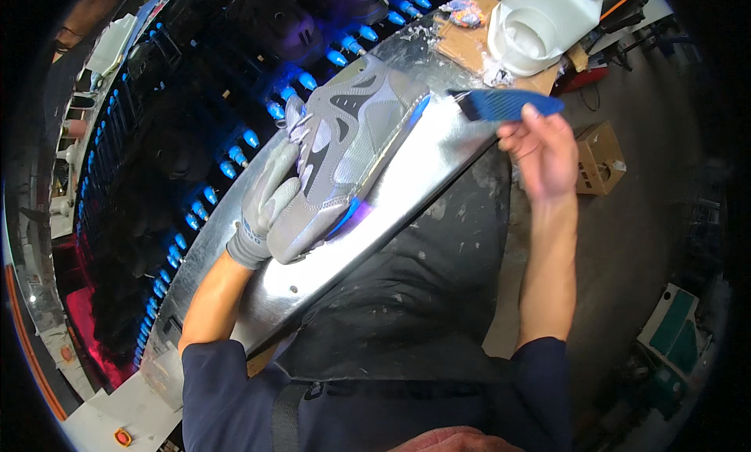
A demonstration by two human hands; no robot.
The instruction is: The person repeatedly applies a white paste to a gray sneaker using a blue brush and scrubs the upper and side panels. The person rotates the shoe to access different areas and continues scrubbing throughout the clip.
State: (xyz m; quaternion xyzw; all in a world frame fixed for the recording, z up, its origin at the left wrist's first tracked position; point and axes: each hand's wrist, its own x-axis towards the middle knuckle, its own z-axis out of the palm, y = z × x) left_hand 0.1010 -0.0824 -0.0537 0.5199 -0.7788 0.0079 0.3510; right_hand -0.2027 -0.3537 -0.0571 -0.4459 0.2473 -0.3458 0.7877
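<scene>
Currently holding a grey shoe tilted on its side over a metal bench, with the gloved left hand wrapped closely along its lace side, wrist beside its toe. Cannot tell the full reach of that grip behind the shoe, nor any contact between shoe and bench. Holding also a flat blue brush-like tool, just beyond the shoe's heel, in the bare right hand: grip pinched nearly closed between thumb and fingers, dark end of the tool aimed at the heel. Could lose the shoe's angle through a slack left grip, above all under a firm push at the heel. Might mark the mesh panel above the shoe's lower edge by letting the tool twist in so narrow a pinch. Could knock the white container, farther beyond the shoe's heel on scraps of cardboard, by swinging the right hand too wide. Could bump the blue-tipped fittings, lined up past the shoe's lace side, by rolling the shoe outward. Cannot tell light from coating in the blue along its lower edge, so might misread it.
</scene>
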